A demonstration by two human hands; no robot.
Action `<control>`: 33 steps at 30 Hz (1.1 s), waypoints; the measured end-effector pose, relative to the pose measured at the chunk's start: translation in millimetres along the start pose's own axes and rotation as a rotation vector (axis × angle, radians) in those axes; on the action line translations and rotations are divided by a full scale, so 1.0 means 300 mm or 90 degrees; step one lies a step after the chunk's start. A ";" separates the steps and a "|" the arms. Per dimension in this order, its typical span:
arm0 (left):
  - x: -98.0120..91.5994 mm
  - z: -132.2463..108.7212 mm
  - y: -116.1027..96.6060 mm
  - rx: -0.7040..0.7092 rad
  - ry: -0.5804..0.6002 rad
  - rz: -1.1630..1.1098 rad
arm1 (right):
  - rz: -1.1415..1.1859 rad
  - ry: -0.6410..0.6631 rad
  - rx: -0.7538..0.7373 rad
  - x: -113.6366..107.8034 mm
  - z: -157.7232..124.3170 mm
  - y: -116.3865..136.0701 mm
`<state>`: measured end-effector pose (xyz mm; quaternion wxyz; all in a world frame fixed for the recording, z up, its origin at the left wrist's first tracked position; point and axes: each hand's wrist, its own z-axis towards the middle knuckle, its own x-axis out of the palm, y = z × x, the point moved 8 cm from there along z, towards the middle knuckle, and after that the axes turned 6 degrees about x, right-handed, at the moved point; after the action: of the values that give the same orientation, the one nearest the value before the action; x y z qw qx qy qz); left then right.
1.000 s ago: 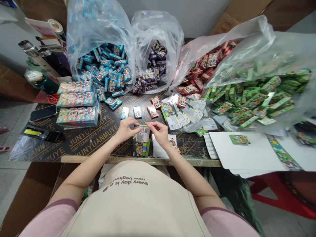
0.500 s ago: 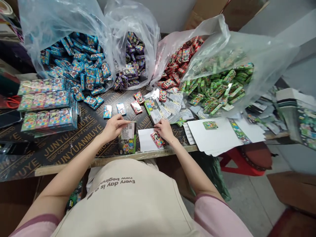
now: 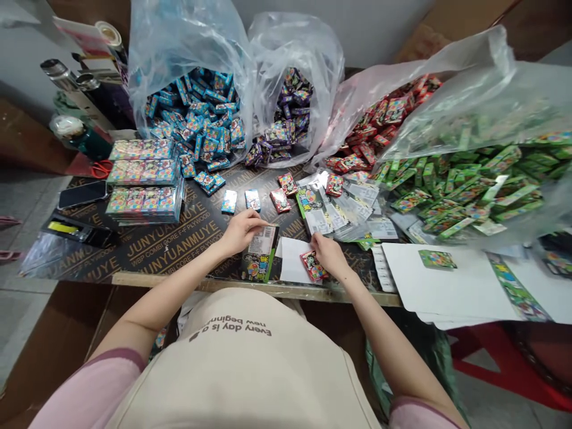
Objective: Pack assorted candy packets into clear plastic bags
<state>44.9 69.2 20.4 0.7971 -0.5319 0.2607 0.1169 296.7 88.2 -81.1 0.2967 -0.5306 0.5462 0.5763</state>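
Glossy flat packet (image 3: 257, 266) | left fingers (image 3: 256, 221) pinch its far edge | right fingers (image 3: 316, 239) by boxy red carton (image 3: 313, 268), grip unclear

Two hands (image 3: 243, 233), four plastic bags (image 3: 192, 36), one phone (image 3: 83, 195)

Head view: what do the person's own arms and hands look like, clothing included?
The left hand and right hand are ungloved. The arms are bare up to short pink sleeves with darker mauve trim. A cream apron with dark lettering covers the front.
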 end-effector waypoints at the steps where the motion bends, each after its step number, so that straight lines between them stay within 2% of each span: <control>1: -0.004 0.000 0.000 0.000 -0.012 -0.011 | 0.051 -0.002 0.024 -0.017 0.007 -0.001; 4: -0.017 -0.002 0.007 -0.010 -0.051 -0.038 | 0.260 -0.017 0.024 -0.102 0.041 0.063; 7: -0.028 -0.007 0.011 -0.018 -0.082 -0.044 | 0.513 0.042 -0.042 -0.198 0.088 0.218; 9: -0.032 -0.011 0.004 -0.004 -0.092 -0.041 | 0.615 0.143 -0.089 -0.239 0.117 0.345; 11: -0.035 -0.016 -0.007 0.014 -0.101 -0.038 | 0.649 0.265 -0.115 -0.248 0.139 0.454; 14: -0.041 -0.026 -0.022 0.029 -0.115 -0.028 | 0.640 0.420 -0.124 -0.221 0.156 0.551; 17: -0.043 -0.032 -0.033 0.032 -0.123 -0.015 | 0.617 0.475 -0.127 -0.195 0.169 0.581; 25: -0.033 -0.043 -0.012 -0.024 -0.178 0.000 | 0.551 0.458 -0.134 -0.158 0.201 0.570; 28: -0.028 -0.051 -0.015 -0.023 -0.179 0.040 | 0.570 0.440 -0.106 -0.120 0.214 0.561; 33: -0.003 -0.049 -0.052 0.070 -0.149 0.084 | 0.675 0.345 0.006 -0.061 0.230 0.509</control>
<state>47.1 49.6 28.9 0.8405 -0.4522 0.2063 0.2157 141.0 123.0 -26.8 -0.1791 -0.3124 0.7956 0.4871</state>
